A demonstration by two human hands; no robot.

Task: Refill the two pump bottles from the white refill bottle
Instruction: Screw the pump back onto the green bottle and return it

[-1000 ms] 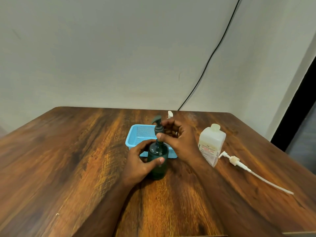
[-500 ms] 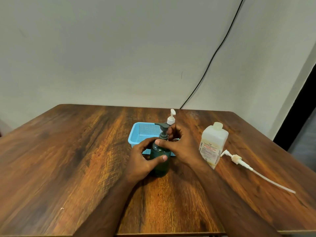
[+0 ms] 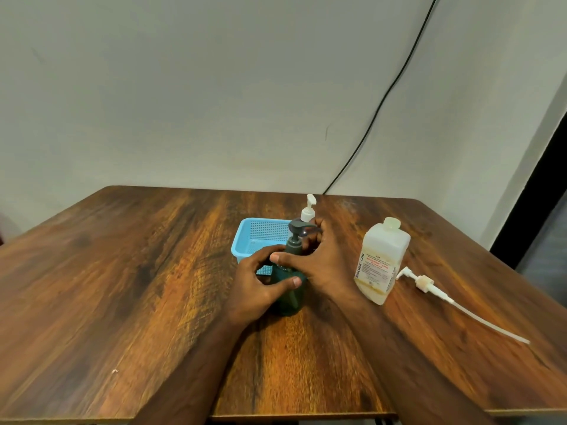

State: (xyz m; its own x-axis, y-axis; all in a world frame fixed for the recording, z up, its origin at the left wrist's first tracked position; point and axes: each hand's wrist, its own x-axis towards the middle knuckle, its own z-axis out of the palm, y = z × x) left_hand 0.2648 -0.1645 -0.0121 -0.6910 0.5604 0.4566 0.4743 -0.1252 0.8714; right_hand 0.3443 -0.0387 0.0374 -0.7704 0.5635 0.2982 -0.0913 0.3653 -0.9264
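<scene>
The dark green pump bottle (image 3: 290, 291) stands upright on the wooden worktop (image 3: 122, 271), and everything else sits in relation to it. The left hand (image 3: 256, 286) wraps its body from the left side, the thumb lying across the front and the fingers (image 3: 267, 251) curled round the shoulder, so that hand holds the bottle steady. The right hand (image 3: 319, 265) comes in from the right, its thumb laid at the bottle's neck just under the dark pump head (image 3: 299, 228) and the other fingers curled behind the collar; the grip is on the pump's collar, though the far fingertips are hidden behind the pump. The pump head's spout points to the right.

Directly behind the green bottle is a light blue basket (image 3: 260, 237), with its near edge partly hidden by the left hand. Behind the green bottle and slightly right rises a white pump top (image 3: 308, 210) of a second bottle, whose body is hidden by the hands; whether it stands inside the basket or just beside it cannot be told.

To the right of the green bottle, near the right wrist, stands the white refill bottle (image 3: 382, 259), upright, with its neck uncapped and a printed label on its face. Further right lies a loose white pump with a long tube (image 3: 454, 302), flat on the worktop
</scene>
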